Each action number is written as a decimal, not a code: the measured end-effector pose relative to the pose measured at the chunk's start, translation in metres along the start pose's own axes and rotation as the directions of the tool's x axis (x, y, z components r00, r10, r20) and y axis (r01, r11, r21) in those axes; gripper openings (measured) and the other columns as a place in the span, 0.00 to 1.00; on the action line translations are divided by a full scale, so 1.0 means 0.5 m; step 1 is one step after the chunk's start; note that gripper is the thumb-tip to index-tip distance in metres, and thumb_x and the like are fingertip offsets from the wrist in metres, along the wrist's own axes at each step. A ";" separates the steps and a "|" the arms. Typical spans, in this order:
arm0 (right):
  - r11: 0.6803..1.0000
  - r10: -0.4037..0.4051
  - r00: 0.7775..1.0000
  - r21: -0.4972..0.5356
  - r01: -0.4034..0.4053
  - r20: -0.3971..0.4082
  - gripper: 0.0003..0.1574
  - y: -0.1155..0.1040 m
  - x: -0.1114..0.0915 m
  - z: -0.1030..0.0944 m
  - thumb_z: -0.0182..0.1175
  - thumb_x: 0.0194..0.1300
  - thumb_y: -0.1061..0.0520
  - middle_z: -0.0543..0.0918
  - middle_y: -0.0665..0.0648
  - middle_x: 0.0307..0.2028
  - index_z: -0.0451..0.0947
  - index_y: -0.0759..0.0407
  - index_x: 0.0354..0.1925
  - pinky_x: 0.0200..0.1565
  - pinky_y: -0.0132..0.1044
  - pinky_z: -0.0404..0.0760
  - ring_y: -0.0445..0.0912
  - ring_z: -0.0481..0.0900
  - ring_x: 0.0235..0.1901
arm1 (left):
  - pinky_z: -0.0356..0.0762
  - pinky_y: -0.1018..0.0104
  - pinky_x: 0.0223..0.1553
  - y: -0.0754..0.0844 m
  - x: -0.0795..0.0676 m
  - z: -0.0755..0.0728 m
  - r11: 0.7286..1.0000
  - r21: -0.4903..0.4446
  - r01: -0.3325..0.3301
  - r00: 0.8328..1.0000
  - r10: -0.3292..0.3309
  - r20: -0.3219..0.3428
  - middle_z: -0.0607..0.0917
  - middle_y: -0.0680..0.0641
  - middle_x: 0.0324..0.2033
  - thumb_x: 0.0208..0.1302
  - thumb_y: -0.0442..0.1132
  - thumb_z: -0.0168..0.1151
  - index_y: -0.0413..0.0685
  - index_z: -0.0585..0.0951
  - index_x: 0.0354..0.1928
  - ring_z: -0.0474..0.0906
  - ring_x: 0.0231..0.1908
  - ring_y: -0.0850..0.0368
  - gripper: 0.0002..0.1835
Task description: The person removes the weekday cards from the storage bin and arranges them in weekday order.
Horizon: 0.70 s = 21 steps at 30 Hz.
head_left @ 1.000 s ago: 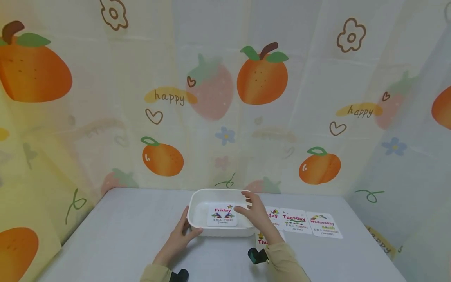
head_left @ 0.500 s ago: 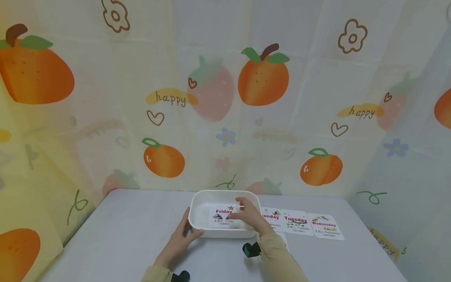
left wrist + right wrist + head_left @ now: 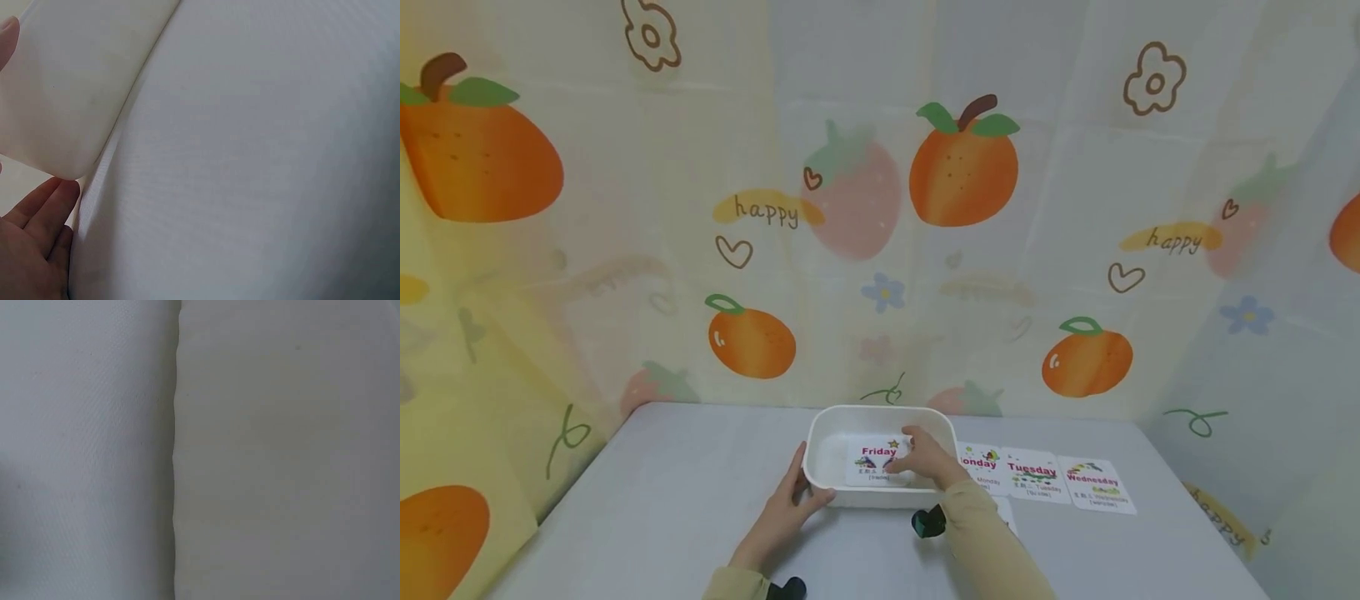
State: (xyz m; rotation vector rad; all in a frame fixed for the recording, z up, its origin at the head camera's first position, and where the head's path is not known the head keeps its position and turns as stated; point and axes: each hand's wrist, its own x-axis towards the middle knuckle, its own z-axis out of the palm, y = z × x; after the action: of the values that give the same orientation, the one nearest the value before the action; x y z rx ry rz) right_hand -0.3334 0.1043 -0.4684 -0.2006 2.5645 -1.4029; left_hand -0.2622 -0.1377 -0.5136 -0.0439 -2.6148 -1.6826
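A white plastic box [image 3: 880,498] stands at the table's back middle. My left hand [image 3: 781,510] holds its front left corner, thumb at the front rim and fingers along the left side. In the left wrist view, fingertips [image 3: 61,194] meet the box's corner. Inside the box lies a flash card [image 3: 872,454] with "Friday" in red letters. My right hand [image 3: 931,458] reaches in over the front right rim, thumb and index finger apart over the card's right part, which they partly hide. The right wrist view has only the box's outer wall [image 3: 287,450] and the tablecloth, no fingers.
Right of the box, flash cards lie in a row: Monday [image 3: 983,467], partly behind the box, Tuesday [image 3: 1033,475] and Wednesday [image 3: 1097,483]. Another card [image 3: 1004,510] in front of them is mostly hidden by the right sleeve. A fruit-print curtain [image 3: 880,208] hangs behind the table.
My right hand has moved left and down into the box, from above its right rim to the Friday card. The left hand keeps its hold on the box.
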 end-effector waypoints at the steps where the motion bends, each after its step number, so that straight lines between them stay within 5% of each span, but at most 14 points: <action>1: 1.000 0.007 1.000 -0.004 -0.007 -0.002 0.52 0.002 0.002 0.001 0.73 0.45 0.60 0.65 0.73 0.59 0.58 0.69 0.64 0.59 0.56 0.60 0.65 0.62 0.59 | 0.47 0.31 0.57 -0.001 0.000 0.001 1.000 0.000 -0.002 1.000 0.002 0.000 0.66 0.40 0.63 0.50 0.58 0.67 0.57 0.46 0.73 0.61 0.62 0.41 0.54; 21: 0.990 0.066 0.994 -0.121 -0.076 -0.085 0.52 0.016 0.023 0.018 0.76 0.39 0.58 0.65 0.67 0.58 0.64 0.64 0.63 0.60 0.56 0.59 0.62 0.62 0.58 | 0.47 0.31 0.57 -0.003 0.003 0.005 1.000 0.002 -0.006 1.000 0.006 -0.012 0.62 0.41 0.66 0.50 0.57 0.68 0.55 0.47 0.73 0.60 0.62 0.40 0.54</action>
State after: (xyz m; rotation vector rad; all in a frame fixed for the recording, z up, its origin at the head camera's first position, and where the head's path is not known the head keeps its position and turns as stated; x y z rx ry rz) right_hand -0.3425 0.0990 -0.4812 -0.0716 2.6987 -1.2519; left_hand -0.2638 -0.1359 -0.5158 -0.0412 -2.6050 -1.6740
